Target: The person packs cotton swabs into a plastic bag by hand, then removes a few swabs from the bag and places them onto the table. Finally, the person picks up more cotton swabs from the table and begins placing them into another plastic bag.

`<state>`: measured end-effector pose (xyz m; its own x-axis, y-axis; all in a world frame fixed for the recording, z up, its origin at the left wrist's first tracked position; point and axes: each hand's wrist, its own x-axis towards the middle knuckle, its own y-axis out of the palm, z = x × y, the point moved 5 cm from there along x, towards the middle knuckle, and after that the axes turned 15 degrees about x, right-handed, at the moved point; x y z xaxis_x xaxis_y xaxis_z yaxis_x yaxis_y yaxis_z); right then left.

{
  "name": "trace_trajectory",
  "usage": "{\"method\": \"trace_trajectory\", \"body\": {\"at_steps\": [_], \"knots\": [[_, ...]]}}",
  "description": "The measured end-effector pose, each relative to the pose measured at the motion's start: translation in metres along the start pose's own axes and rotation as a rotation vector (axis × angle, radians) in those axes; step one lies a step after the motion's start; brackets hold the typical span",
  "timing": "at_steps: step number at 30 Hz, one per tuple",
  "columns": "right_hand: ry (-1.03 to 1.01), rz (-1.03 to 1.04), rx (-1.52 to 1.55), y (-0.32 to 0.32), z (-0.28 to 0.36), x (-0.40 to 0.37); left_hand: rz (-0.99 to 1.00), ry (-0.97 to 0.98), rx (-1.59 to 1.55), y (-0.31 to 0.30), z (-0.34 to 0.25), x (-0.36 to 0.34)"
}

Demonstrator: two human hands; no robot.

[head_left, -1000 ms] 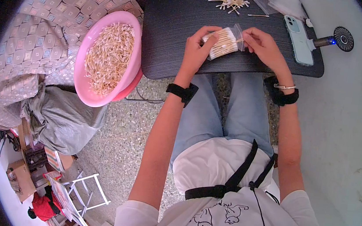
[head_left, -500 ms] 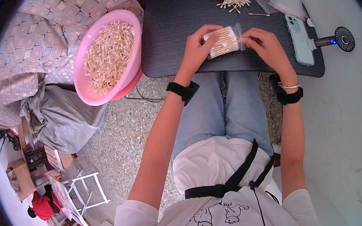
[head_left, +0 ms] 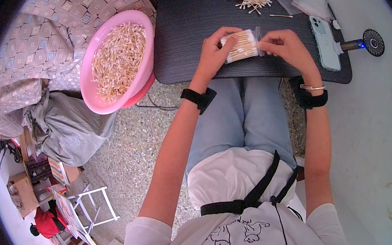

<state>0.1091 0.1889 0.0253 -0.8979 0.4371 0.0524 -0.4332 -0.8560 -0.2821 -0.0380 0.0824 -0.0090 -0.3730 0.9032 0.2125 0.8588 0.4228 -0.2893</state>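
A small clear bag packed with cotton swabs [head_left: 243,46] is held over the dark table [head_left: 186,30]. My left hand [head_left: 217,49] grips its left side, with the thumb on top and the fingers behind. At the bag's right end, the thumb and fingers of my right hand [head_left: 285,46] pinch the clear plastic edge. Loose cotton swabs [head_left: 254,0] lie in a pile beyond the bag, and a single swab [head_left: 281,15] lies to the right of that pile.
Left of the table stands a pink basin [head_left: 87,63] full of swabs. A phone [head_left: 326,45] and a small fan [head_left: 372,42] are at the table's right side. Clear plastic bags [head_left: 306,1] lie at the far edge. A grey sack [head_left: 69,123] sits on the floor.
My right hand has shifted slightly left and toward the far edge, along the bag's open-looking plastic end. My left hand and the bag have hardly moved.
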Motion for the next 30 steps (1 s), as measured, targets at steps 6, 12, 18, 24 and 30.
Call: {"method": "trace_trajectory", "body": {"at_steps": [6,12,18,24,30], "knots": [[0.028,-0.195,0.225,-0.001,-0.01,-0.002,-0.014,-0.014,-0.016,0.0,-0.001,0.0],[0.039,-0.065,0.213,0.008,-0.007,-0.007,-0.011,-0.024,0.0,0.0,0.001,0.0],[-0.041,-0.067,0.099,0.01,-0.009,-0.007,-0.007,-0.028,0.019,0.0,-0.002,-0.001],[-0.002,-0.132,0.218,0.004,-0.017,-0.009,0.047,0.012,-0.012,0.001,0.001,0.001],[-0.03,-0.107,0.214,-0.004,-0.017,-0.009,0.202,0.116,-0.051,0.002,-0.005,0.0]]}}
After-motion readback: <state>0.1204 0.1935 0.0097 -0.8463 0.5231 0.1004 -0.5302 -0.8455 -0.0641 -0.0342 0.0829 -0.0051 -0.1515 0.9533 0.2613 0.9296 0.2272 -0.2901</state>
